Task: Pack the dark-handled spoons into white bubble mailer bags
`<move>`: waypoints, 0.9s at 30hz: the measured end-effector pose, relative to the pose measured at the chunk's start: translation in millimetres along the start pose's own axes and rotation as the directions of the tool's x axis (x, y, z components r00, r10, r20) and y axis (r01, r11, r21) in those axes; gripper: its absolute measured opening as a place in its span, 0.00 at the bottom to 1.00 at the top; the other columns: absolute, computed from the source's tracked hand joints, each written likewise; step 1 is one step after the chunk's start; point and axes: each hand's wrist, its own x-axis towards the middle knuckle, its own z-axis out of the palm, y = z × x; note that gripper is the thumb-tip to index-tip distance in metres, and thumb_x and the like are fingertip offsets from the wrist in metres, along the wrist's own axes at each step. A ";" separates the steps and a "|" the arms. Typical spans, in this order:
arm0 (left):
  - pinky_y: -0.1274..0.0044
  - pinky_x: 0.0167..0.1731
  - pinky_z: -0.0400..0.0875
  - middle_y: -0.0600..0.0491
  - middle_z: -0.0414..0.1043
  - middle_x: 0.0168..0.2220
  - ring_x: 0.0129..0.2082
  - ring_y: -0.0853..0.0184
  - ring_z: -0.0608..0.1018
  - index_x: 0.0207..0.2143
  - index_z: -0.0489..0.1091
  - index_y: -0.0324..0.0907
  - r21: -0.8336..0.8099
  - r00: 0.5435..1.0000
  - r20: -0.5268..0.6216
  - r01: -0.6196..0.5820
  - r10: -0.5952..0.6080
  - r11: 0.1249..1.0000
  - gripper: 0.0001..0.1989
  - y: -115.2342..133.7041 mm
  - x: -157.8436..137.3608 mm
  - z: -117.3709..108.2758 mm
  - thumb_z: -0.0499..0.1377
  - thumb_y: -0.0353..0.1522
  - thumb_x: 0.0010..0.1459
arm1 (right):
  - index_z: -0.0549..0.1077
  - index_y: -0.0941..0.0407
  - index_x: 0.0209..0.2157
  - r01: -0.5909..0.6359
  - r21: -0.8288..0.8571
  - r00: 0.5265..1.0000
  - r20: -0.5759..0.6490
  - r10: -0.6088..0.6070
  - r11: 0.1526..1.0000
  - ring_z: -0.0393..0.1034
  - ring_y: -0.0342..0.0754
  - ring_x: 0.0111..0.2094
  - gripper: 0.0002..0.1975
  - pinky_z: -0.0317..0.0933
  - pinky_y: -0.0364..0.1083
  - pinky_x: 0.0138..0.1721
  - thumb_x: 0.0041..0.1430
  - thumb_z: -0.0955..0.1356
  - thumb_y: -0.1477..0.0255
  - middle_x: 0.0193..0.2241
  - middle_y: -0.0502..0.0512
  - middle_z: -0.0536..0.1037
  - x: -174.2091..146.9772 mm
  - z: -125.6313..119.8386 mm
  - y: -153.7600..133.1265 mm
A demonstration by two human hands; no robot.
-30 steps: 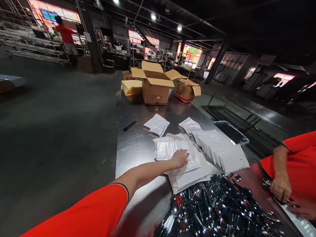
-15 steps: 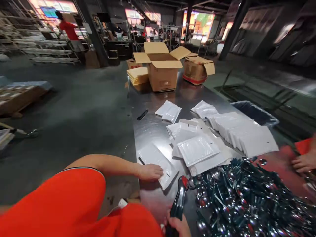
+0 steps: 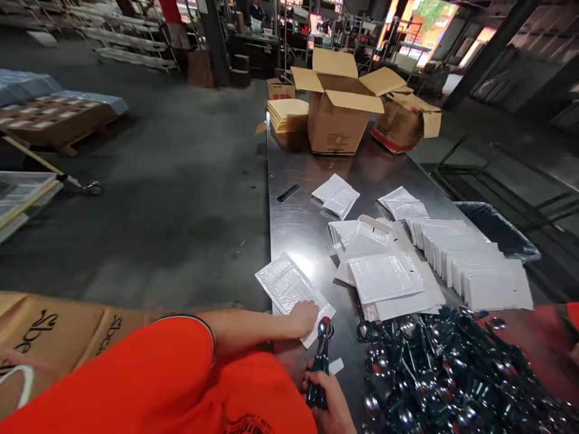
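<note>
My left hand (image 3: 304, 318) is closed on the lower end of a white padded mailer (image 3: 286, 282), which lies at the table's left edge. In my right hand (image 3: 328, 390) is a small bundle of spoons (image 3: 322, 349) with dark handles; their shiny bowls point up, close beside the mailer's lower corner. A small white slip (image 3: 336, 366) shows next to that hand. To the right spreads a big heap of dark-handled spoons (image 3: 434, 367). Beyond it lies a loose pile of white mailers (image 3: 384, 277).
A fanned row of mailers (image 3: 474, 259) lies at right, near a plastic-lined bin (image 3: 497, 226). Farther up the metal table (image 3: 289, 226) are a black cutter-like object (image 3: 288, 193), an open carton (image 3: 337, 123) and yellow envelopes (image 3: 287, 114). Another person's red sleeve (image 3: 573, 316) shows at right.
The mailer under my left hand now shows its bubbly face without the black strip seen before. My right hand has come up slightly with the spoons. The view has swung left and down.
</note>
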 end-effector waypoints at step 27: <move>0.65 0.50 0.65 0.46 0.73 0.44 0.47 0.54 0.72 0.27 0.61 0.45 0.251 0.896 0.159 -0.444 0.416 0.860 0.09 69.0 -32.9 -68.0 0.59 0.26 0.55 | 0.69 0.51 0.28 0.122 -0.426 0.992 0.024 -0.123 0.897 0.64 0.45 0.15 0.13 0.54 0.42 0.18 0.33 0.64 0.69 0.15 0.42 0.71 -12.2 25.0 -45.2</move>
